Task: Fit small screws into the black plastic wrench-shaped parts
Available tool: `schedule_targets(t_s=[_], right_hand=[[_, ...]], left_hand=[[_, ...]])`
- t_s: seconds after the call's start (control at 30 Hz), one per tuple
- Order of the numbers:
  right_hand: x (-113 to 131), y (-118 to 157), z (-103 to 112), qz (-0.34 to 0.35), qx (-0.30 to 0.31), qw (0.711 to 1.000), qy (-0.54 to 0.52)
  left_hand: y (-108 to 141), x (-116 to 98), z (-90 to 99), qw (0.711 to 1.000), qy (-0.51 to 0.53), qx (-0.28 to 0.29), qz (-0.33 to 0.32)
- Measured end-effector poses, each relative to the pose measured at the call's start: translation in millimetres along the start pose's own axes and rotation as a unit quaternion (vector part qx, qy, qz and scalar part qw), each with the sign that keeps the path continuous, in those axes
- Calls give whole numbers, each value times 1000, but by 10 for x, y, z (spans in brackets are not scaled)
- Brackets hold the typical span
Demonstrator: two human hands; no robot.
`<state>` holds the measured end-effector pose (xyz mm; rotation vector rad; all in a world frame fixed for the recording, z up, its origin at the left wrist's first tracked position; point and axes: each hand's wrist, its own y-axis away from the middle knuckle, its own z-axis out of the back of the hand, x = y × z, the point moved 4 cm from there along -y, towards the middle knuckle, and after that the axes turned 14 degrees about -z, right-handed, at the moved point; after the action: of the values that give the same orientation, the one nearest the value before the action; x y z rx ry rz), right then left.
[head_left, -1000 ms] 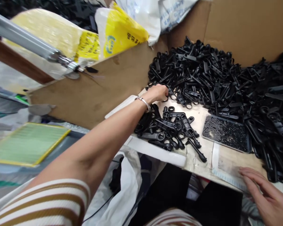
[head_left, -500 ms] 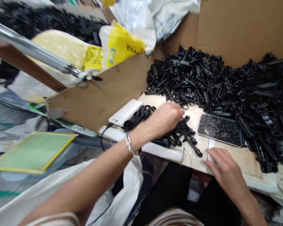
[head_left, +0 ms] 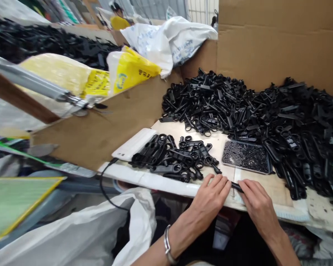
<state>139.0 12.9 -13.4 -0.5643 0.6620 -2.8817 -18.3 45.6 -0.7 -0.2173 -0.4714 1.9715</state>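
Near the table's front edge, my left hand (head_left: 212, 194) and my right hand (head_left: 256, 195) grip a slim black plastic part (head_left: 236, 187) from its two ends. Its middle shows between my hands; my fingers cover the rest. Just beyond my left hand lies a loose cluster of black plastic parts with ring ends (head_left: 180, 157). Behind my right hand sits a shallow clear tray (head_left: 245, 170) holding many tiny dark pieces. A white phone-like device (head_left: 133, 144) with a black cable lies left of the cluster.
A large heap of black parts (head_left: 211, 99) fills the back of the table, with another pile (head_left: 299, 122) on the right. Cardboard walls (head_left: 280, 44) stand behind and left. A metal rod (head_left: 36, 79) juts in at left. A person in yellow (head_left: 118, 22) is far back.
My left hand has come back from the cluster towards me and to the right, beside my right hand. Both hands now hold a black part. The view has shifted slightly.
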Motion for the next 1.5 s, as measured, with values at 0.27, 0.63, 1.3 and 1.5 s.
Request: schedule_targets(t_s=[0.27, 0.63, 1.3, 1.5], right_hand=[[-133, 20, 122, -34, 77, 996, -28], [-219, 84, 187, -68, 89, 991, -70], [-257, -8, 402, -158, 118, 977, -81], [-256, 18, 405, -199, 124, 963, -132]], left_hand=[[-118, -82, -43, 999, 46, -21, -10], [-9, -101, -152, 987, 156, -32, 26], [-108, 39, -166, 960, 267, -33, 76], [-96, 28, -164, 958, 264, -82, 69]])
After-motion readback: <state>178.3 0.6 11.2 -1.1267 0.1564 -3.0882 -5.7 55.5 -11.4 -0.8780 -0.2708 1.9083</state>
